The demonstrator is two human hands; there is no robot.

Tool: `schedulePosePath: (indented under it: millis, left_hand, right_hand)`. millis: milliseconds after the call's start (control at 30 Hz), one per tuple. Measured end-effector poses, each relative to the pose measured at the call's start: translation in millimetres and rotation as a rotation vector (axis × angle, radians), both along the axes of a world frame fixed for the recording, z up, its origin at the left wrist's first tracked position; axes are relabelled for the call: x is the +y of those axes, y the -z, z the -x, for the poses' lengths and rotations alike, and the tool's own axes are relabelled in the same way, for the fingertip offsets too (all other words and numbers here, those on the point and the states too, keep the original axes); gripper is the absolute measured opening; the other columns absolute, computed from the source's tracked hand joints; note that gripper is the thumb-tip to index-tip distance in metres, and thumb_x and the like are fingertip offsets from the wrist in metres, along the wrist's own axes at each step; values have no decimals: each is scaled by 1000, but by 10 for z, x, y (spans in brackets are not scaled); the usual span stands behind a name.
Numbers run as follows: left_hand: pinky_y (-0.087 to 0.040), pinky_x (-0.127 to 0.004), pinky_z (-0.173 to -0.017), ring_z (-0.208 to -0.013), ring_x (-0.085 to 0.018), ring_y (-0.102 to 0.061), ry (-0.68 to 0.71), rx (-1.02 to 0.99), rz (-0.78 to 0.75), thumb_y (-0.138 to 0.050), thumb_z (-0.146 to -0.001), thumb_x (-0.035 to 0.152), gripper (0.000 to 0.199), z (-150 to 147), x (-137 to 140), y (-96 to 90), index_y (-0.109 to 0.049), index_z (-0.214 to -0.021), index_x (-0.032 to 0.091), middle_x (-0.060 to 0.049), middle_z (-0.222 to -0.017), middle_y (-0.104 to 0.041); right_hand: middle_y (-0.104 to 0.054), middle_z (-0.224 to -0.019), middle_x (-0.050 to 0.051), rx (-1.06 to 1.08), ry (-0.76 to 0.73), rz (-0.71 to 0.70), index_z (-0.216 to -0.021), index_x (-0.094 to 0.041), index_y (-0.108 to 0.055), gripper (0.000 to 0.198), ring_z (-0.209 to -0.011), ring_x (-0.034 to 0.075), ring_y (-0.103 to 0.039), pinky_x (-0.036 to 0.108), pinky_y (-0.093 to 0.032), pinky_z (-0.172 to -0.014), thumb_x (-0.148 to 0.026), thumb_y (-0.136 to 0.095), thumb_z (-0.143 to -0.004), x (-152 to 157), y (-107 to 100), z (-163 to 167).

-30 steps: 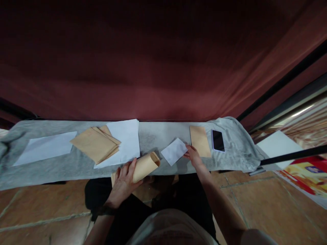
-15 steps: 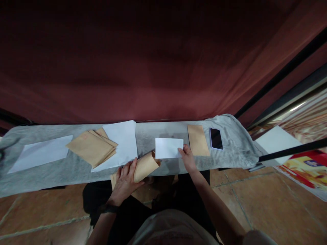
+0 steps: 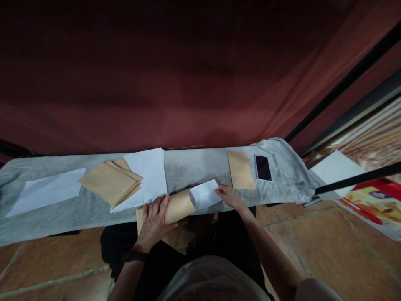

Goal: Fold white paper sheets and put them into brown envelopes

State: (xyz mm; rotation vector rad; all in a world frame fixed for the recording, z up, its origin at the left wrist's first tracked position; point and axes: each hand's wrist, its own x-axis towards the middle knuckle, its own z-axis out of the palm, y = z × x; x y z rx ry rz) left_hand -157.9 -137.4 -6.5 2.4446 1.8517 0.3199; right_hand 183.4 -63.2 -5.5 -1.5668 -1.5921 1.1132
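Left hand (image 3: 154, 222) gripping envelope (image 3: 180, 207), fingers slightly parted, right hand (image 3: 229, 196) pinching paper (image 3: 205, 195) at envelope's mouth, packaging (image 3: 376, 205) far right of fingers, label too small to read

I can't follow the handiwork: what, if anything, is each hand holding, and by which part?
The right hand holds the white, rectangular paper by its right end; the left hand holds the tan, bowed-open paper envelope across its left part.

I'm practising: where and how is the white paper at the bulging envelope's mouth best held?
Probably pinch the white paper by its right edge, from the right: its left end reaches the mouth of the bulging envelope, leaving the right edge outside.
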Motion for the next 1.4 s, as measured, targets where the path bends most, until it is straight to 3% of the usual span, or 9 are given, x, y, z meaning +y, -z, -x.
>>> schedulePosePath:
  millis: [133, 233, 333, 600, 900, 1067, 1167, 1267, 1400]
  left_hand:
    - [-22, -62, -118, -139, -41, -44, 9, -19, -24, -77, -74, 43, 113, -158, 57, -107, -12, -162, 18, -21, -146, -49]
    - [-21, -61, -118, -138, -41, -45, 30, -45, -31, -77, -73, 40, 112, -300, 106, -172, -13, -162, 18, -21, -145, -50]
    - [-21, -60, -119, -137, -40, -46, 68, -66, -37, -77, -72, 37, 111, -420, 153, -218, -15, -162, 17, -21, -145, -51]
    - [-23, -56, -120, -136, -39, -46, 159, -62, -45, -77, -73, 37, 105, -530, 232, -259, -24, -160, 15, -21, -143, -52]
    - [-24, -56, -119, -135, -39, -47, 190, -19, -47, -76, -74, 37, 103, -569, 304, -281, -23, -160, 15, -22, -142, -53]
    - [-23, -57, -120, -137, -39, -46, 210, -11, -68, -75, -75, 38, 104, -542, 349, -277, -21, -161, 15, -22, -142, -53]
    - [-22, -58, -120, -138, -39, -45, 218, -15, -69, -73, -78, 39, 102, -546, 369, -288, -20, -161, 16, -22, -144, -52]
    - [-22, -59, -120, -140, -39, -44, 233, -20, -65, -73, -80, 41, 100, -567, 406, -304, -20, -162, 18, -22, -146, -50]
    - [-23, -59, -121, -141, -39, -43, 266, -3, -58, -75, -78, 39, 101, -601, 472, -327, -22, -161, 17, -22, -146, -50]
  right_hand:
    - [-58, -58, -3, 14, -2, -11, -60, -23, -61, 29, -61, 16, -57, 25, -44, -59, -32, -58, -87, -80, 15, 231]
    - [-73, -86, 1, 41, 2, -40, -73, -24, -71, 22, -81, 18, -67, 28, -52, -77, -30, -58, -90, -174, 40, 455]
    - [-74, -112, 5, 42, 10, -59, -80, -24, -75, 20, -104, 19, -68, 31, -51, -95, -21, -58, -90, -237, 73, 624]
    - [-74, -84, 5, -41, 3, 17, -67, -22, -73, 24, -77, 18, -68, 26, -47, -68, -13, -61, -86, -273, 129, 629]
    - [-71, -81, 4, -81, 46, -1, -60, -21, -66, 26, -73, 17, -66, 25, -44, -66, -13, -61, -85, -285, 108, 651]
    - [-70, -96, 4, -51, 154, -75, -83, -22, -66, 10, -89, 20, -68, 28, -49, -80, -13, -61, -82, -329, 100, 653]
    - [-68, -97, 3, 87, 311, -136, -105, -22, -62, 25, -87, 20, -69, 29, -52, -81, -18, -62, -80, -353, 102, 656]
    - [-69, -91, 2, 205, 376, -67, -119, -21, -59, 40, -79, 20, -70, 28, -53, -71, -25, -65, -79, -332, 111, 644]
    - [-71, -72, 1, 173, 280, 50, -83, -24, -70, 8, -75, 24, -70, 29, -51, -65, -26, -65, -77, -268, 139, 584]
